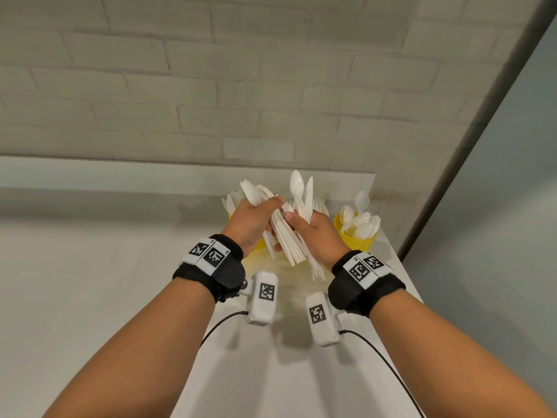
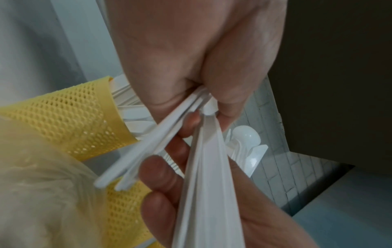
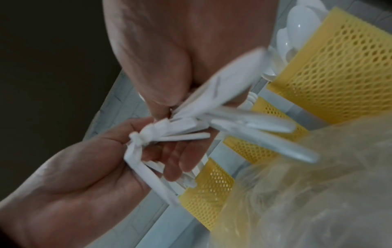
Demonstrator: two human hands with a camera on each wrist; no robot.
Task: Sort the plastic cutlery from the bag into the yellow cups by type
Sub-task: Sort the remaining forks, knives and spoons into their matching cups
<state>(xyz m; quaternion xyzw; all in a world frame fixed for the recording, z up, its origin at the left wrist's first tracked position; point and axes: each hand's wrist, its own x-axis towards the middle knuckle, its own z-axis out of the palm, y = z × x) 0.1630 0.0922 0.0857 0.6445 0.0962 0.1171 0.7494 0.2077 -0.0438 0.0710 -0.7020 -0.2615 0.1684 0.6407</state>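
Both hands are raised over the yellow mesh cups. My left hand [image 1: 272,220] grips a bundle of white plastic cutlery [image 1: 284,239], its handles fanning down toward me. My right hand [image 1: 301,227] pinches a few pieces beside it; a spoon [image 1: 297,184] and a knife [image 1: 309,191] stick up above the fingers. The two handfuls cross and touch between the hands [image 3: 191,127]. The right cup [image 1: 360,241] holds spoons. The middle cup [image 3: 265,134] and left cup [image 1: 259,243] are mostly hidden behind the hands.
The crumpled clear plastic bag [image 3: 307,184] lies on the white table [image 1: 120,297] in front of the cups. A white brick wall [image 1: 241,101] stands close behind them. The table's right edge [image 1: 404,267] is near the spoon cup.
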